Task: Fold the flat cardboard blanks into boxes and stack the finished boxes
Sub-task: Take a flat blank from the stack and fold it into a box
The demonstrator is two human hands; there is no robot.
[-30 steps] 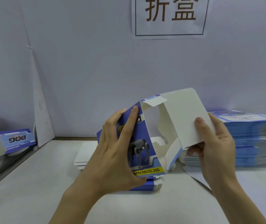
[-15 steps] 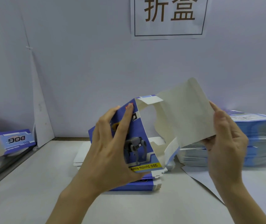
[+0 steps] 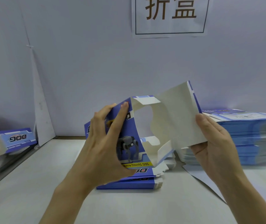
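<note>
I hold a half-opened blue cardboard box [image 3: 174, 120] with a robot dog print above the table. My left hand [image 3: 106, 139] grips its printed blue face from the left, index finger up along the top corner. My right hand [image 3: 214, 143] pinches the lower right edge of the large white flap, which stands swung out and up to the right. The box's open end faces me, its white inside visible. Below it lies a short pile of flat blue blanks [image 3: 129, 181]. A tall stack of flat blanks [image 3: 248, 139] sits at the right.
A white wall with a paper sign [image 3: 169, 15] closes the back. At the left, finished blue boxes [image 3: 18, 139] lie beyond a dark table edge strip. A loose white sheet [image 3: 200, 177] lies on the table under my right wrist. White flat pieces lie behind the box.
The big white flap has swung outward and up to the right. My right hand shifted right, from on top of the flap to its lower edge. The left hand keeps its grip.
</note>
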